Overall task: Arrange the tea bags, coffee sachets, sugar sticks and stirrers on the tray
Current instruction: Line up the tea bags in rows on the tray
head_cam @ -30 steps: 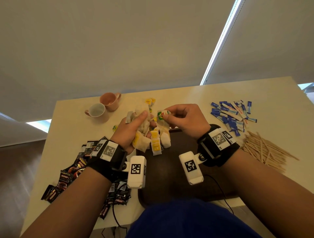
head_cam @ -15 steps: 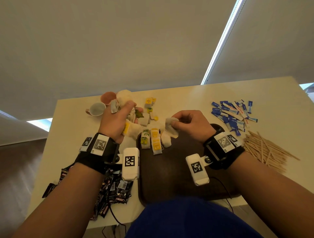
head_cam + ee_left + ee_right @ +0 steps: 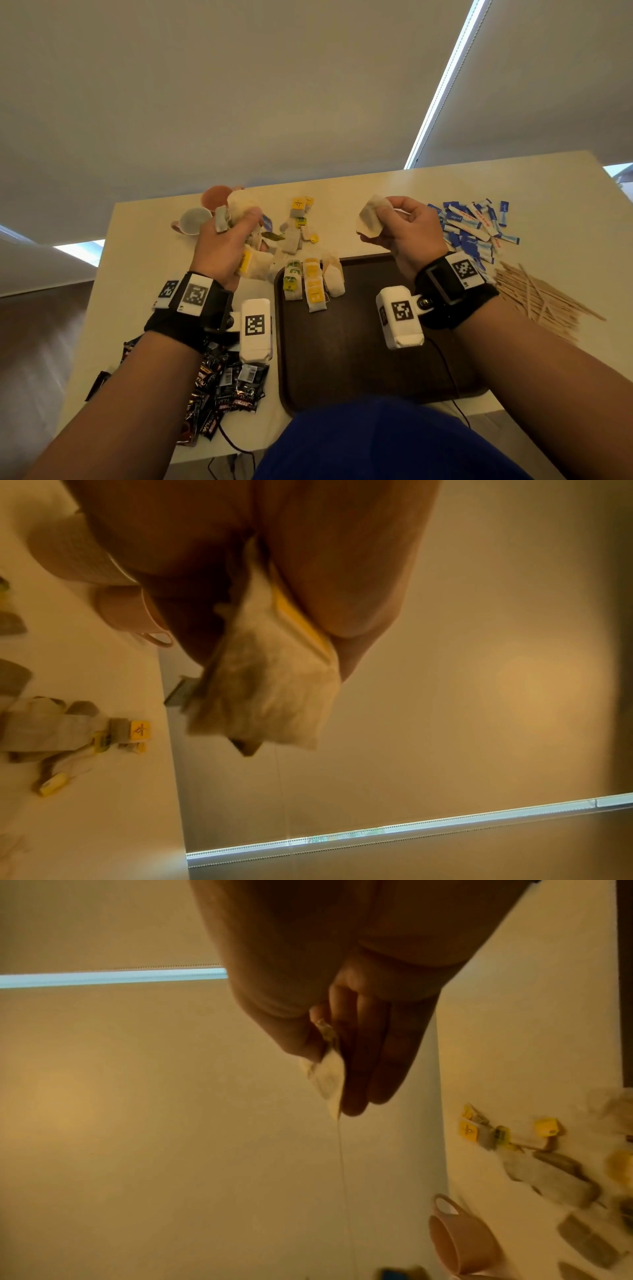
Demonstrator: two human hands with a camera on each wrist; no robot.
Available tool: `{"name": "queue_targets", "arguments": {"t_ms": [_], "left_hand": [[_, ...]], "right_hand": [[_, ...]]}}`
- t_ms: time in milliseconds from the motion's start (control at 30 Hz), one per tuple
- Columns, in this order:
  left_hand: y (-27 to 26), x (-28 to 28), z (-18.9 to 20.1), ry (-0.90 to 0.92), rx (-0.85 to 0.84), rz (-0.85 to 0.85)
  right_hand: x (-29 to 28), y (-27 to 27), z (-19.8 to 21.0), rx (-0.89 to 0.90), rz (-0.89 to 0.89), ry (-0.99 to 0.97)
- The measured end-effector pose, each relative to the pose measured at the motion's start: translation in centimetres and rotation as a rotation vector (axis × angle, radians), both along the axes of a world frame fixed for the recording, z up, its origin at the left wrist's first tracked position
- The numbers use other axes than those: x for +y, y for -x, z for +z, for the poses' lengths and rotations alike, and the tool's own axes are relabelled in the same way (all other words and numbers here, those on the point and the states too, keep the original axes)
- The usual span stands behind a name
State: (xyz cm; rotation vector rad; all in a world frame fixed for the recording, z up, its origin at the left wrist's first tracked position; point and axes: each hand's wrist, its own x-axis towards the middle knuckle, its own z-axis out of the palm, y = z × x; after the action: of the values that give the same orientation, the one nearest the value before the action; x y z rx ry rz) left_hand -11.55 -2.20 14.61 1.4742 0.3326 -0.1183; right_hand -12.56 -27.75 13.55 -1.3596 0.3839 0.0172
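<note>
A dark brown tray lies in front of me with several tea bags lined up at its far left corner. My left hand grips a bunch of tea bags above the table, left of the tray. My right hand pinches a single tea bag held up above the tray's far edge; its thin string hangs down. More loose tea bags lie on the table beyond the tray.
Blue sugar sticks and wooden stirrers lie right of the tray. Dark coffee sachets are piled at the near left. Two cups stand at the far left, near the table's back edge.
My hands have moved apart: the right hand lifted one tea bag up and to the right, away from the bunch. The left hand drew left and farther back with its bunch.
</note>
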Motion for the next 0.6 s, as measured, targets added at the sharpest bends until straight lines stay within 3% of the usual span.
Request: {"name": "queue_targets", "arguments": {"t_ms": [267,600], "left_hand": [[0.3,0.8,-1.0,-0.131,0.034,-0.177],[0.4,1.2,-0.9,-0.179,0.012,-0.227]], "right_hand": [[-0.2,-1.1,1.2,-0.061,-0.135,-0.123],[-1.3,-1.5,1.6,-0.03,-0.226,-0.239]]}}
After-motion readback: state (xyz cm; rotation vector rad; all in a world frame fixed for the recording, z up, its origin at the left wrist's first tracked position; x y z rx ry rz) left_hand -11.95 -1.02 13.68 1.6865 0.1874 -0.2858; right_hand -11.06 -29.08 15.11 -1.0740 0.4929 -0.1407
